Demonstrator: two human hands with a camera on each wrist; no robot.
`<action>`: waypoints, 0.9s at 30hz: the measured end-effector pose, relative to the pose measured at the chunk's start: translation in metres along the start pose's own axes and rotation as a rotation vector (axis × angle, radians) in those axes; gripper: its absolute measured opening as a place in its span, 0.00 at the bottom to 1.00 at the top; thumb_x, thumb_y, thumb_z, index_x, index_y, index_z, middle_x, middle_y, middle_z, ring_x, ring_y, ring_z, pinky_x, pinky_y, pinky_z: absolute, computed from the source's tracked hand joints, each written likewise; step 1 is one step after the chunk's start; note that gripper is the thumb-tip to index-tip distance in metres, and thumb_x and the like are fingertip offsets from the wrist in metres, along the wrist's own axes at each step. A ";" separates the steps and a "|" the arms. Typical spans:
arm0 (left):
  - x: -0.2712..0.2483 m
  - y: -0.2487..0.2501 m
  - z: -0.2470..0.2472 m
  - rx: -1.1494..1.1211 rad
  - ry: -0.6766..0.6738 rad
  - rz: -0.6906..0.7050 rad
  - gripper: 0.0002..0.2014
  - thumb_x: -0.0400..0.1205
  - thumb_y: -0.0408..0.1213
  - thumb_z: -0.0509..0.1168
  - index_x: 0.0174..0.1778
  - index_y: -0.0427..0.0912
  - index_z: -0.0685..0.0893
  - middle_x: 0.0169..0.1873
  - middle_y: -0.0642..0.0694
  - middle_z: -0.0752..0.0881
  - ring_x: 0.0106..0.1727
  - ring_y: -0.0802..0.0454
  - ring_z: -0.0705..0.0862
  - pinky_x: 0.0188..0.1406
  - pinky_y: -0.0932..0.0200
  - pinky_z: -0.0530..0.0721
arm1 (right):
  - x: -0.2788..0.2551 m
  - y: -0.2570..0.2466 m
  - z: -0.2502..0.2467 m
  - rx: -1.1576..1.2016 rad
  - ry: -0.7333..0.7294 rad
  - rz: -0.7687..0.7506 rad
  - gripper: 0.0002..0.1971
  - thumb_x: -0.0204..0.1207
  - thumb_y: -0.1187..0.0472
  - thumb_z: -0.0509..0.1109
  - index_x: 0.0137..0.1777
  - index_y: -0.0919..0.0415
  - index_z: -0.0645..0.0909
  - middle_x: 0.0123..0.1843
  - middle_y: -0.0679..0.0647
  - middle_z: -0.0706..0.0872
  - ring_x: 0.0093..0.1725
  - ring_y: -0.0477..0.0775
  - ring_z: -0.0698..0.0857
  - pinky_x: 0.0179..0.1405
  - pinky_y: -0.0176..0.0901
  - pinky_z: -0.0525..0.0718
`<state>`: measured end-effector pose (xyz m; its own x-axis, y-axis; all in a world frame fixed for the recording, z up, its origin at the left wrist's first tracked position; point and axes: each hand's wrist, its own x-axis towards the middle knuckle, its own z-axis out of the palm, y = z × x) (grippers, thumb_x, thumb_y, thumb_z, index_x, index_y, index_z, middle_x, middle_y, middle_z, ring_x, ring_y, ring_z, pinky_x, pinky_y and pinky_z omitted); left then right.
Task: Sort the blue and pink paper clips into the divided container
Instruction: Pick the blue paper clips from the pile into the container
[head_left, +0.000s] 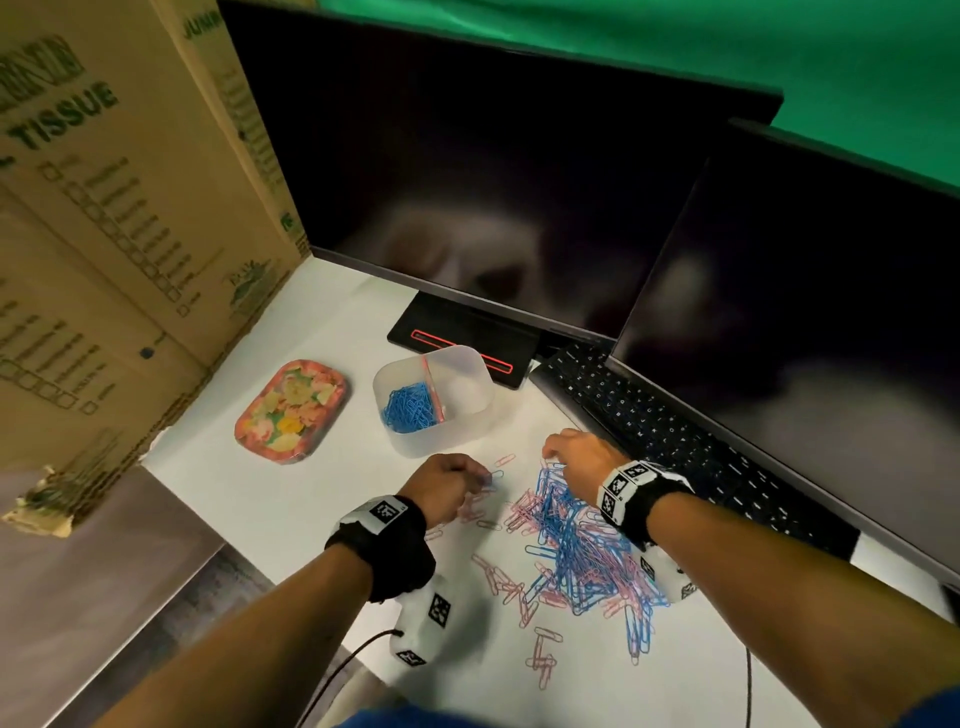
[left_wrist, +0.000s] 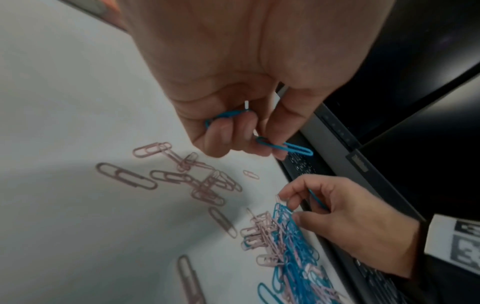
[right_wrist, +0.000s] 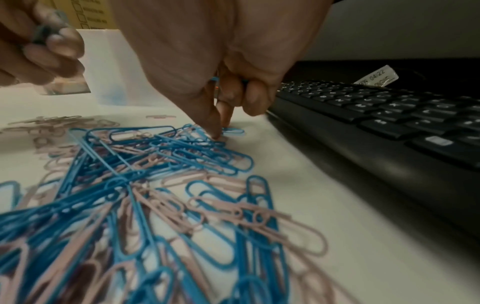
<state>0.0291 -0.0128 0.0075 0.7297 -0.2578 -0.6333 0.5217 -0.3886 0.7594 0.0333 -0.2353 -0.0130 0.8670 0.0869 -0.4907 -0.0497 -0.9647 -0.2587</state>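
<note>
Your left hand (left_wrist: 228, 86) is curled up and holds blue paper clips (left_wrist: 285, 147). One clip sticks out from your fingertips, and its long side points toward the keyboard (head_left: 670, 441). Another blue clip is tucked in your curled fingers.

Your right hand (head_left: 582, 457) is down at the far end of the clip pile (head_left: 576, 545). Your thumb and first finger pinch at a blue clip there, and one more blue clip is tucked under your other fingers. That hand is closed on blue clips too.

The pile lies on the white table (head_left: 322, 493), between your two arms, just beside the keyboard. Blue and pink clips are all mixed up and point every which way. Some pink clips (left_wrist: 124, 174) lie alone under your left hand, flat on the table.

The divided container (head_left: 467, 415) stands past your hands. Its left part has blue clips in it. A flowery tin (head_left: 291, 410) sits to the left of it.
</note>
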 end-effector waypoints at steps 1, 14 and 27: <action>0.000 0.000 -0.001 -0.063 0.000 -0.020 0.11 0.77 0.23 0.59 0.36 0.40 0.83 0.28 0.44 0.77 0.16 0.58 0.68 0.22 0.68 0.63 | 0.000 0.000 0.000 -0.001 -0.006 0.011 0.27 0.71 0.79 0.62 0.64 0.52 0.77 0.62 0.50 0.80 0.57 0.53 0.82 0.57 0.47 0.85; -0.017 0.015 -0.009 -0.572 -0.064 -0.144 0.18 0.85 0.50 0.55 0.34 0.42 0.73 0.27 0.44 0.73 0.25 0.49 0.69 0.25 0.60 0.65 | -0.013 -0.001 0.001 0.302 0.127 0.163 0.06 0.78 0.63 0.64 0.47 0.57 0.83 0.45 0.54 0.83 0.45 0.55 0.82 0.45 0.39 0.80; -0.027 0.053 -0.074 -0.732 0.111 -0.100 0.19 0.87 0.48 0.54 0.42 0.36 0.77 0.33 0.37 0.76 0.34 0.45 0.76 0.40 0.54 0.77 | 0.007 -0.131 -0.053 0.829 -0.086 0.018 0.10 0.77 0.70 0.61 0.36 0.61 0.77 0.31 0.56 0.83 0.19 0.47 0.73 0.17 0.34 0.69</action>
<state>0.0701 0.0386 0.0757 0.6834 -0.1463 -0.7152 0.7205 0.2929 0.6285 0.0721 -0.1218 0.0618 0.8234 0.1243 -0.5537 -0.4412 -0.4735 -0.7623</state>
